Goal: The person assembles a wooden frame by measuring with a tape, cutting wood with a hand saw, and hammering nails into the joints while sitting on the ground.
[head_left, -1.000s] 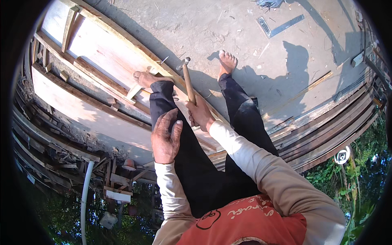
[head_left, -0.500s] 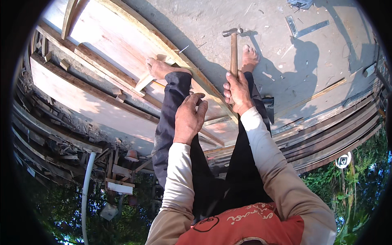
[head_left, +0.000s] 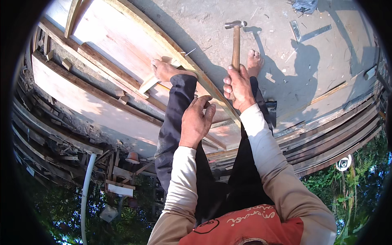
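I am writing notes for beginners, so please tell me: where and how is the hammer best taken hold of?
Probably low on the wooden handle, coming from the near end, as the right hand holds the hammer: the handle is long and slim, with the metal head at its far end.

Lies outdoors, with a grey concrete floor (head_left: pixel 212 20), dusty and littered. Catches strong sunlight from above, broken by dark shadows (head_left: pixel 305 61) falling across the floor's right side. Has long boards (head_left: pixel 339 122), stacked and weathered, bordering the floor at right, and jumbled timber (head_left: pixel 67 153) heaped at left beside a pale pipe (head_left: pixel 86 192). Gives way at the lower right to green foliage (head_left: pixel 322 175), brightly speckled with light.
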`<control>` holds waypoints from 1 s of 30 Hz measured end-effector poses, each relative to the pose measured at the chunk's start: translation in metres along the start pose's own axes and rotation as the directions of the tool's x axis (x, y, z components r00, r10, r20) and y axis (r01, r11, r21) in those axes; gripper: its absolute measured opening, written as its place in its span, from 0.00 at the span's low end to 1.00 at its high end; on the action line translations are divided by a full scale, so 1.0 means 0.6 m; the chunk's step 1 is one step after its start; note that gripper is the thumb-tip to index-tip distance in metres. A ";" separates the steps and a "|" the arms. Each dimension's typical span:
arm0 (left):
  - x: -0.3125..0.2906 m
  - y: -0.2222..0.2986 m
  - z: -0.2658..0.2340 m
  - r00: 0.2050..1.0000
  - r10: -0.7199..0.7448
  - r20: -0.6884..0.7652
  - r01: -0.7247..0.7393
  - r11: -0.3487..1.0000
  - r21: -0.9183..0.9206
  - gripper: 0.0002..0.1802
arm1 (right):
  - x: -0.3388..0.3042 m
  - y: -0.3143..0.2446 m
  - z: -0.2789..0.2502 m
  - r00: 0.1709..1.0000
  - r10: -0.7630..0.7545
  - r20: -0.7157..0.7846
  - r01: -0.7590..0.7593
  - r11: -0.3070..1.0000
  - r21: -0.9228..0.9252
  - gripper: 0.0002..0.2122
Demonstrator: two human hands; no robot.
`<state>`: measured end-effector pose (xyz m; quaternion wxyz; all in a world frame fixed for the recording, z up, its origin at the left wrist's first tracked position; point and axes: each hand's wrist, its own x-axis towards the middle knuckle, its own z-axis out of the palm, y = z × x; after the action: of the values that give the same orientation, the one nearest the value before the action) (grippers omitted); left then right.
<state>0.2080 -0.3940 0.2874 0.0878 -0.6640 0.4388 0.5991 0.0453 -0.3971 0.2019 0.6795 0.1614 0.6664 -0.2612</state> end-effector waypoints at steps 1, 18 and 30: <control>0.002 0.006 -0.001 1.000 0.029 0.012 -0.029 1.000 -0.007 0.18 | 0.014 -0.014 -0.021 0.995 -0.078 -0.061 0.084 0.990 0.115 0.10; 0.005 0.016 -0.009 0.998 0.070 -0.007 -0.070 0.998 -0.004 0.18 | 0.023 -0.021 -0.002 0.979 -0.127 -0.161 0.140 0.987 0.073 0.11; -0.001 0.012 -0.015 0.998 0.057 -0.001 -0.057 0.997 -0.041 0.18 | 0.023 -0.003 0.003 0.949 -0.216 -0.230 0.257 0.952 0.165 0.13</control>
<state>0.2094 -0.4036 0.2933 0.0570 -0.6526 0.4451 0.6105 0.0456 -0.4013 0.1883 0.5504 0.1717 0.7202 -0.3859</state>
